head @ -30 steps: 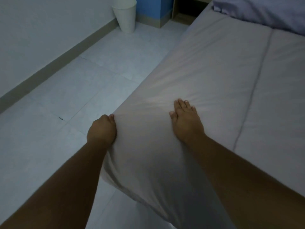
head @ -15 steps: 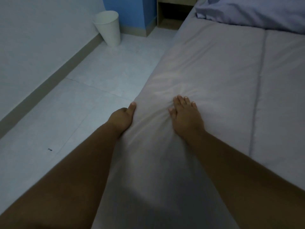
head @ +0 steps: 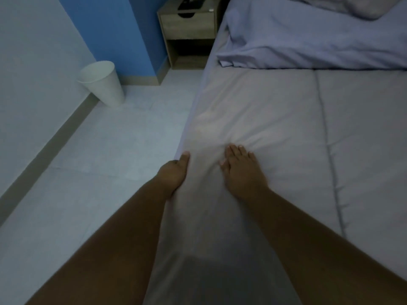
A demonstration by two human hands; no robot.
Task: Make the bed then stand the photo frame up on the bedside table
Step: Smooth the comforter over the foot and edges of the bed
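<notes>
Bed half made; nothing stood up yet.
Right grip (head: 242, 172) lies released, flat on the grey sheet (head: 264, 111); left grip (head: 174, 172) has its thumb on the sheet's edge, fingers hidden, so I cannot tell its grasp. Duvet (head: 308, 40) lies bunched at the head; a dark flat thing (head: 190, 4), perhaps the photo frame, lies on the bedside desk (head: 187, 25).

The bed (head: 199, 100) carried a smooth grey cover (head: 264, 111), with a rumpled lilac blanket (head: 308, 40) heaped across its head end. On the pale tiled floor (head: 99, 172) stood a white bin (head: 103, 84) and the wooden bedside table (head: 187, 25), a dark object (head: 190, 3) on top.
</notes>
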